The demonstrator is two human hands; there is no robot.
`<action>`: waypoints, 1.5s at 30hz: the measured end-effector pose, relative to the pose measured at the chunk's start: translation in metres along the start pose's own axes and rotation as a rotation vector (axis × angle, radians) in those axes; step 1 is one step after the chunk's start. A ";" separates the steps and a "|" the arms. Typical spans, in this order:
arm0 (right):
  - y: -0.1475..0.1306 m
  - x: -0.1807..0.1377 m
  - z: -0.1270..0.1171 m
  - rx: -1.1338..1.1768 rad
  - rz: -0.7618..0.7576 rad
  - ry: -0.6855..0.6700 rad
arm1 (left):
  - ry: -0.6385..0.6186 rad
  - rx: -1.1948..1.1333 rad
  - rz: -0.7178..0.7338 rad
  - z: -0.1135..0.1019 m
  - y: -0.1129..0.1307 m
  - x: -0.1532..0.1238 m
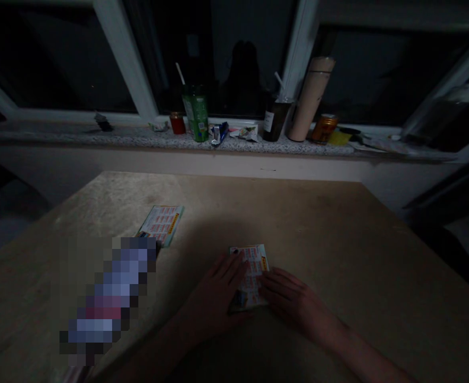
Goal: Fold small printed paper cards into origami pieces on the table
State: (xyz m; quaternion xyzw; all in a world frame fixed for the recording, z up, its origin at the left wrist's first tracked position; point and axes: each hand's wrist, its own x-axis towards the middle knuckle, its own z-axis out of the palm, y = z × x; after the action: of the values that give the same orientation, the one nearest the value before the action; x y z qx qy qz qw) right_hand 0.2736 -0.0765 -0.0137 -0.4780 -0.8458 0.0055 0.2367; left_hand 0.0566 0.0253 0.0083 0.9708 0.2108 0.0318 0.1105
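A small printed paper sheet (254,266) with orange markings lies on the wooden table (338,239) in dim light. My left hand (214,295) rests flat on its left part, fingers stretched out. Its right edge lies under the spread fingertips of my right hand (292,300), which press it down. A second printed sheet (162,223) of the same kind lies apart on the table, up and to the left.
A blurred-out patch (107,298) covers something on the table at the left. The window sill (99,135) behind holds a green cup with a straw (195,114), a small red jar (177,123), a dark drink cup (275,118), a tall pale flask (309,101), an orange can (324,128) and wrappers.
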 end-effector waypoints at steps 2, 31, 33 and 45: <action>-0.002 -0.002 -0.006 0.013 0.028 -0.033 | -0.015 -0.020 0.039 0.005 -0.001 0.004; 0.010 0.015 -0.016 0.321 0.358 0.050 | -0.063 -0.063 0.105 0.002 -0.010 -0.001; 0.012 0.019 -0.014 0.236 0.340 0.058 | -0.069 -0.079 0.125 0.001 -0.012 0.001; 0.018 0.024 0.004 0.020 0.275 -0.017 | 0.058 -0.100 -0.034 0.003 0.000 -0.005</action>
State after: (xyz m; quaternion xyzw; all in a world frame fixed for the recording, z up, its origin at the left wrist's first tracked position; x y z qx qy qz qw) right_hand 0.2756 -0.0462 -0.0120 -0.5870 -0.7742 0.0505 0.2314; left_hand 0.0520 0.0226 0.0053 0.9590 0.2283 0.0684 0.1533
